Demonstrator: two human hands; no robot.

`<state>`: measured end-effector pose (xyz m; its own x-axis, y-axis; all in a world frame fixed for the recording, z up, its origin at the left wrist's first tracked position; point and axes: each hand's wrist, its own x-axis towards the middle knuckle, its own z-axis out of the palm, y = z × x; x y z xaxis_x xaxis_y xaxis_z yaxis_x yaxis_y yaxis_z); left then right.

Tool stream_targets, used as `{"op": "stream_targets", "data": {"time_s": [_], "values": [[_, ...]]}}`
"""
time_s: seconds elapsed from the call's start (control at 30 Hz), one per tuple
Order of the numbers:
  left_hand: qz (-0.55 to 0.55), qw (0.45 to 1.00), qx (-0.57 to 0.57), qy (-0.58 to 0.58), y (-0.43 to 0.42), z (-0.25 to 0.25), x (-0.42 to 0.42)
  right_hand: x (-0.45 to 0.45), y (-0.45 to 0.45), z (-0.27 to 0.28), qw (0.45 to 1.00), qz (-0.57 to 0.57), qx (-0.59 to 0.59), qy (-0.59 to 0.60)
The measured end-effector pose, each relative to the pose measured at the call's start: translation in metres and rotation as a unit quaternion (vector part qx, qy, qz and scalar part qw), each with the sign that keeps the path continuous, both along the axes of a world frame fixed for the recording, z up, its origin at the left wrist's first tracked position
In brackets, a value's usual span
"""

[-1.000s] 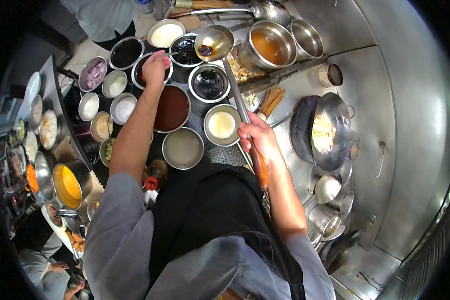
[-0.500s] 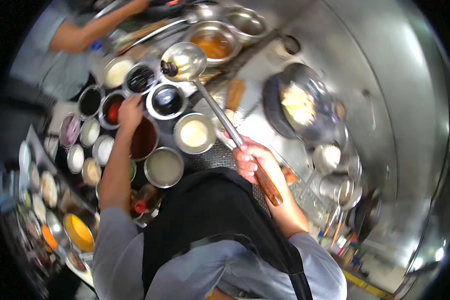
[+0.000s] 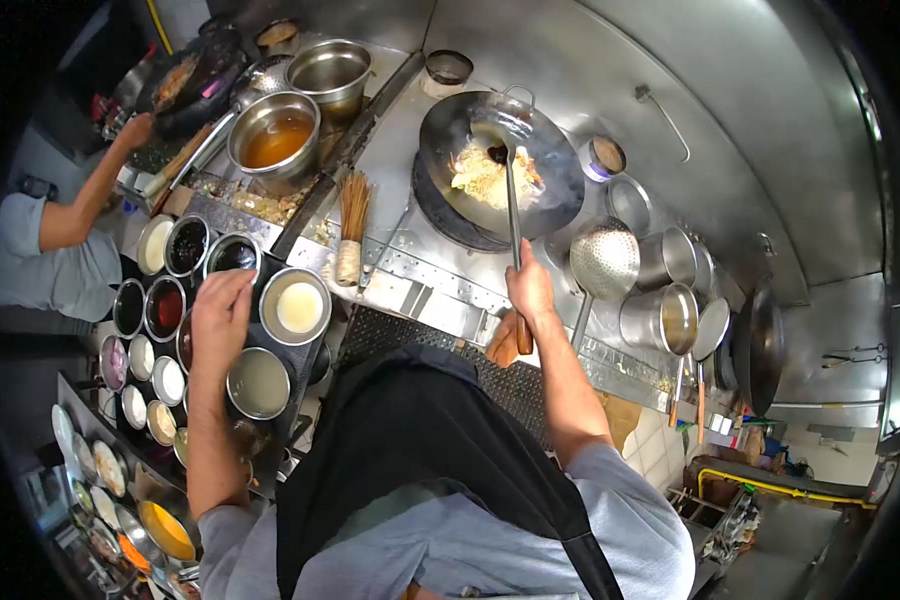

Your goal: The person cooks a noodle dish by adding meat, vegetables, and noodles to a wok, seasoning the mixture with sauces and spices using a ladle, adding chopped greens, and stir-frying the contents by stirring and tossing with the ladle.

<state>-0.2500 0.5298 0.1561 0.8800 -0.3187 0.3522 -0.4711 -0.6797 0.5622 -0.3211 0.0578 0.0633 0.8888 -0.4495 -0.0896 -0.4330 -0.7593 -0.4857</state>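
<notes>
My right hand (image 3: 530, 287) is wrapped round the handle of a long ladle (image 3: 513, 210). The ladle's head is inside a wok (image 3: 555, 195), over a heap of pale, shredded-looking food (image 3: 480, 172), and a dark patch shows at the head. Over the sauce bowls is my left hand (image 3: 220, 318), its fingers drawn together; what they hold, if anything, is hidden. Just beyond its fingertips stands a bowl of dark sauce (image 3: 234, 255). To its right is a metal bowl with creamy white contents (image 3: 300, 305), and nearer me a bowl of cloudy liquid (image 3: 258, 383).
A bamboo brush (image 3: 351, 230) stands left of the wok. A perforated skimmer (image 3: 605, 258) and several metal pots (image 3: 660, 318) line the right side. A pot of amber liquid (image 3: 276, 140) is at upper left. Another person's arm (image 3: 95, 195) reaches toward a second wok (image 3: 195, 80).
The view has turned toward the stove. The ladle has gone from above the sauce bowls into the wok. My left hand has left the red sauce bowl and is nearer the creamy bowl.
</notes>
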Motion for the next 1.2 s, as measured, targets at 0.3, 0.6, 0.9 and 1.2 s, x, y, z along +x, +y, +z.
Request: {"op": "stream_targets", "data": {"time_s": [0.3,0.6,0.9,1.2], "values": [[0.056,0.99,-0.116,0.063,-0.127,-0.037,-0.068,0.038,-0.118,-0.046,0.995,-0.078,-0.038,0.042],[-0.05,0.979,-0.144,0.135,-0.181,-0.045,-0.117,-0.001,-0.043,-0.018,0.903,-0.063,0.408,-0.115],[-0.145,0.718,-0.451,0.511,-0.089,0.008,-0.119,-0.044,0.19,0.029,0.695,0.312,0.64,-0.104],[0.227,0.814,-0.389,0.367,0.156,0.011,-0.217,-0.157,0.126,-0.153,0.946,0.174,0.265,0.062]]}}
